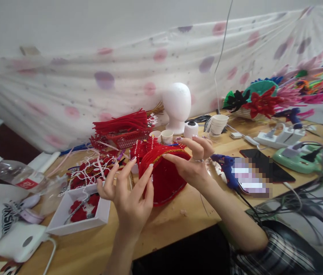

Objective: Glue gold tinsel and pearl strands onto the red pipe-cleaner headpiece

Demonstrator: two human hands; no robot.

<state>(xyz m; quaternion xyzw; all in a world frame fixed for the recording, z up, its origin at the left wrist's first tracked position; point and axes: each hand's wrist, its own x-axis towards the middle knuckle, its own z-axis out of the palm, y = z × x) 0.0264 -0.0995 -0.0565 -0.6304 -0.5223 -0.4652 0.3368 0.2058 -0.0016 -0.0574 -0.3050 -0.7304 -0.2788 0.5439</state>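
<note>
A red velvet hat-like headpiece [168,179] with a gold trim along its edge rests on the table, its hollow side facing me. My left hand [133,194] pinches the trimmed edge between thumb and index finger, its other fingers raised. On the right part of that edge lies the thumb of my right hand [197,164], while its other fingers stretch over the far side. Red strands with small beads [144,147] stand behind the headpiece. To its right lies a blue glue gun [226,170]. Left of my left hand sits a white box [92,225] holding red pieces.
A white foam head [177,105] stands behind, near paper cups [218,124] and a red basket [121,140] of red stems. White bead strings [89,170] and a plastic bottle [12,173] lie left. Phones [267,164], a green power strip [296,158] and cables crowd the right.
</note>
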